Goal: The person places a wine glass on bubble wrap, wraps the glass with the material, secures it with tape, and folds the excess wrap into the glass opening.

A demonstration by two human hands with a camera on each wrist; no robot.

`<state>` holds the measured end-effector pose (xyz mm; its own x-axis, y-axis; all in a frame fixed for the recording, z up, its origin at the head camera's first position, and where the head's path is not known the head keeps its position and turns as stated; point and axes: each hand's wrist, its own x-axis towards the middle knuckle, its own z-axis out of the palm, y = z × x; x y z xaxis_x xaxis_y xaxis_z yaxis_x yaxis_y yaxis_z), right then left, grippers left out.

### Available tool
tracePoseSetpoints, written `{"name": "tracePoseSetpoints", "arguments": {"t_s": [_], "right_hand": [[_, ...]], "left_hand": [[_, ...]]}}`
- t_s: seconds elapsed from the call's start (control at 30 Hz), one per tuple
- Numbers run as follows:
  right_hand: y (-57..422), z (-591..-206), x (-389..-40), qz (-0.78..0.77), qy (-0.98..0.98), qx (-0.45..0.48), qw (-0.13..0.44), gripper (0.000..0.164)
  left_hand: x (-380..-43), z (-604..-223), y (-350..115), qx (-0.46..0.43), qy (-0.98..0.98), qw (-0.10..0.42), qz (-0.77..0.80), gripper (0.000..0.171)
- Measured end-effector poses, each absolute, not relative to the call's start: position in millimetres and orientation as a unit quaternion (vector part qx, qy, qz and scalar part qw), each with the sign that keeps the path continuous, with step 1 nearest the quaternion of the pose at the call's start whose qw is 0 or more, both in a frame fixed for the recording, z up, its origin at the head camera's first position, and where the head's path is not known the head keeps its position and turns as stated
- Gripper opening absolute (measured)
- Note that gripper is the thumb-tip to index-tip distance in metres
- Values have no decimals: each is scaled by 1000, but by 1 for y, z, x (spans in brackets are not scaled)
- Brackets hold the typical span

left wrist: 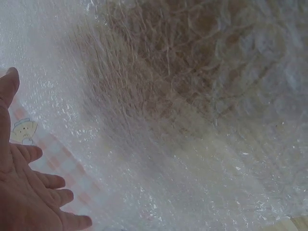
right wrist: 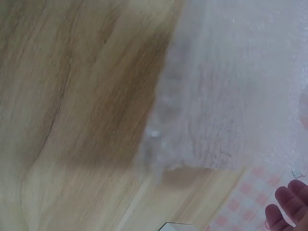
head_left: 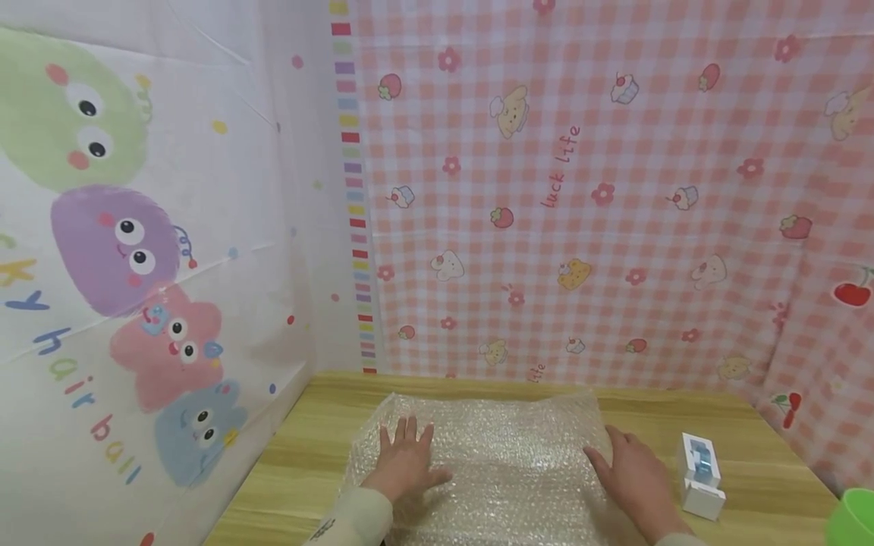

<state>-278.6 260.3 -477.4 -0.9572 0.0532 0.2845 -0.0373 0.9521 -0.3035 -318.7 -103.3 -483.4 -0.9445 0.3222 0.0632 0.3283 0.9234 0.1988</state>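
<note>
A wide sheet of clear bubble wrap (head_left: 505, 462) lies spread over the wooden table in the head view. Fingers spread and straight, my left hand (head_left: 407, 464) is over its left part. My right hand (head_left: 631, 474) is at the right edge of the wrap, its thumb pointing in over the sheet and its fingers loosely extended. In the left wrist view, the left hand (left wrist: 33, 178) shows at the lower left, with bubble wrap (left wrist: 159, 134) filling most of the picture. Fingertips of the right hand (right wrist: 291, 207) appear at the lower right of the right wrist view, beyond the wrap's ragged edge.
A small white box (head_left: 701, 474) with something blue in its opening stands right of my right hand. A bright green container (head_left: 853, 519) is cut off at the lower right corner. Behind the wooden table (head_left: 293, 447) hangs a pink checked cloth (head_left: 580, 227); a cartoon-printed sheet (head_left: 225, 189) hangs left.
</note>
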Motion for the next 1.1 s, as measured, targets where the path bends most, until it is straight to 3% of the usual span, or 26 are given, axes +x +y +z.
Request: {"name": "tracePoseSetpoints", "arguments": {"t_s": [0.6, 1.1], "right_hand": [[271, -468, -267, 198, -974, -47, 100, 66], [314, -469, -253, 260, -960, -101, 18, 86]], "left_hand": [[-309, -475, -103, -168, -981, 5, -98, 78], [-311, -475, -105, -173, -981, 7, -83, 76]]}}
